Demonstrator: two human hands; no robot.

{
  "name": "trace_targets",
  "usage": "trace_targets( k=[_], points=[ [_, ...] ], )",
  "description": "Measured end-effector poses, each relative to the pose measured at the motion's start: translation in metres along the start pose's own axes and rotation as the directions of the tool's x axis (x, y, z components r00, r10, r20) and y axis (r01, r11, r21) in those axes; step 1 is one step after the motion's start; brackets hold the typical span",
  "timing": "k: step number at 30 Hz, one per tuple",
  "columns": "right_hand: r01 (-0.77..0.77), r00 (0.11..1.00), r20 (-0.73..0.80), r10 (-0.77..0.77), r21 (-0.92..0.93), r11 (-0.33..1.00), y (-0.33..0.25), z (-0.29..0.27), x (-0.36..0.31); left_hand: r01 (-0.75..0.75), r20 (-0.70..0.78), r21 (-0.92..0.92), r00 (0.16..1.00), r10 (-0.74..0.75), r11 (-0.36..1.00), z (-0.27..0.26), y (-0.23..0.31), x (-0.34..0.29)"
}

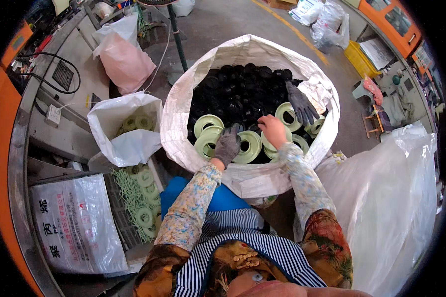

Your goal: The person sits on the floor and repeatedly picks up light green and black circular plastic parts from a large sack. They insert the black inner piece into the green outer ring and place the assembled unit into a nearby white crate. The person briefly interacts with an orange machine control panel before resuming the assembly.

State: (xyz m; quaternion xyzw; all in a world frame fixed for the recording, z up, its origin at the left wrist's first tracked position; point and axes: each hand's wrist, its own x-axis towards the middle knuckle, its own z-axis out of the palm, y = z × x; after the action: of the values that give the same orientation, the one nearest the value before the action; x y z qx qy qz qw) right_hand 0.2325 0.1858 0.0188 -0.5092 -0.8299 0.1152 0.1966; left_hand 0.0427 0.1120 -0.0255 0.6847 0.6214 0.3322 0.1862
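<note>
A big white woven sack (176, 111) with its top rolled open stands before me, filled with small black round plastic parts (238, 89). Along its near side lie several pale green flanged rings (252, 146). My left hand (227, 146), in a grey glove, reaches in among the rings, its fingers bent; what is in them is hidden. My bare right hand (274, 131) is bent at the edge of the black parts, above another pale green ring (286, 115)'s near side, fingers drawn together around something too small to tell. A loose dark grey glove (301, 104) hangs over the sack's right inner side.
At left a smaller white bag (126, 111) holds more green rings. Below it are a heap of thin green plastic sprues (129, 200) and a printed white sack (77, 222). A large clear plastic bag (386, 193) bulges at right. A pink bag (126, 64) and a yellow crate (360, 58) stand farther off.
</note>
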Motion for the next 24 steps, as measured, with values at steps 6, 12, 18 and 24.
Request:
trace_targets(
  k=[6,12,18,24],
  points=[
    [0.127,0.991,0.099,-0.090,-0.493,0.861,0.022,0.073,0.041,0.098,0.256,0.356,0.946,-0.198,0.929,0.012,-0.008,0.011],
    [-0.116,0.974,-0.222,0.053,-0.281,0.953,0.029,0.030,0.055,0.297,0.371,-0.070,0.894,-0.251,0.952,-0.005,-0.023,0.000],
    [-0.051,0.996,0.085,0.030,0.254,0.966,-0.022,-0.041,-0.036,0.371,0.411,-0.363,0.887,-0.210,0.855,-0.018,-0.018,-0.032],
    [0.026,0.994,-0.106,0.014,0.367,0.930,-0.070,-0.040,-0.101,0.418,0.400,-0.827,0.908,-0.129,0.376,-0.054,0.022,-0.057]
  ],
)
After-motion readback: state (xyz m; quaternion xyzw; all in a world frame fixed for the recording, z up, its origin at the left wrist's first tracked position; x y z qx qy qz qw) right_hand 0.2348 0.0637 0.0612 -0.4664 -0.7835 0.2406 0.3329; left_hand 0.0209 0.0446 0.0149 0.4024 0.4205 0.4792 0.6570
